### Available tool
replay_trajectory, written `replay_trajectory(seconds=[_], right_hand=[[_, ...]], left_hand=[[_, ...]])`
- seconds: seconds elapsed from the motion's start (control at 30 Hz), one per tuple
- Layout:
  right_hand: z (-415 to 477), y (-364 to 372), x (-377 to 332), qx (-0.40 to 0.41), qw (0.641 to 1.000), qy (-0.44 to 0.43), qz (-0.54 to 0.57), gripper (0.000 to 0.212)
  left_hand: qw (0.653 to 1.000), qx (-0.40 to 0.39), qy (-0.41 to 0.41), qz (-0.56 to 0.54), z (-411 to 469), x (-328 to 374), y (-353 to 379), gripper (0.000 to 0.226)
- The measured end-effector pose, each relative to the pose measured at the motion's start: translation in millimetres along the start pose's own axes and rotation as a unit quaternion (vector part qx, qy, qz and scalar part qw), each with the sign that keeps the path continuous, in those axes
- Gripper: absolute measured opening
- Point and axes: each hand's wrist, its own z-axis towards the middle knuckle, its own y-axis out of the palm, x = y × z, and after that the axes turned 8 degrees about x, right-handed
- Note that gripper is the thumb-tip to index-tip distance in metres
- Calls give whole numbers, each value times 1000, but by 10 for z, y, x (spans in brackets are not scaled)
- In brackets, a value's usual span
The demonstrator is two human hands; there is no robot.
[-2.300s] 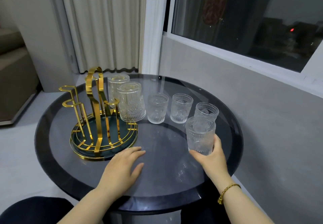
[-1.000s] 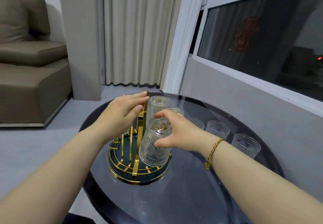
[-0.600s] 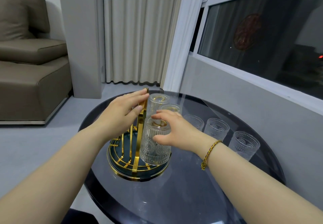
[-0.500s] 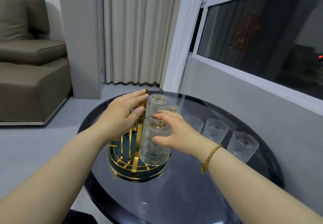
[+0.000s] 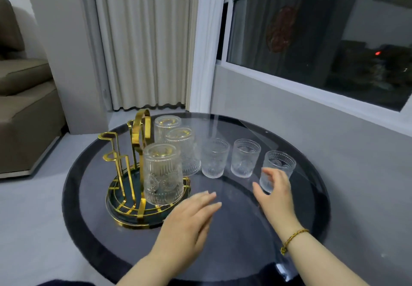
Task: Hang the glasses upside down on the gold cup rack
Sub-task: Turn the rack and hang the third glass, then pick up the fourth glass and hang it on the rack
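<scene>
At the right end of the row of upright glasses, the nearest clear ribbed drinking glass [image 5: 278, 169] stood mouth up on the round dark glass-topped table [image 5: 245, 236], long axis vertical. Right hand [image 5: 275, 196] was just in front of it, fingers [image 5: 270, 177] spread and curled toward its near wall; touching or just short, cannot tell, not closed around it. Thumb on the left side, other fingers in front. Left hand [image 5: 189, 216] was flat and slack over the table, holding nothing, well apart from that glass and nearer the gold wire cup rack on its dark round tray [image 5: 124, 167].

Glass lay directly ahead of the right fingers, so right hand looked like the one to take it; it would need flipping mouth down before going on a peg. Rack was to the left, past two more upright ribbed glasses [image 5: 215, 161] [image 5: 245, 157]. Three inverted ribbed glasses [image 5: 162, 174] hung on it; two gold pegs on the left side [image 5: 111, 149] looked free.
</scene>
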Motion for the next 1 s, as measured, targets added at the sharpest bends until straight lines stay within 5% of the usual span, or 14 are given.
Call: replay_trajectory(seconds=[0.23, 0.37, 0.63, 0.87, 1.0], right_hand=[[132, -70, 478, 50, 984, 168, -34, 85], [273, -45, 641, 6, 970, 231, -79, 101], [446, 137, 807, 6, 962, 267, -63, 105], [464, 200, 881, 41, 962, 250, -99, 77], [433, 136, 841, 24, 969, 242, -46, 76]], left_hand=[[977, -160, -79, 113, -194, -87, 395, 48], [968, -206, -135, 39, -212, -125, 515, 39], [962, -232, -132, 60, -263, -214, 596, 44], [961, -236, -140, 26, -237, -218, 534, 43], [973, -170, -147, -46, -118, -232, 205, 35]])
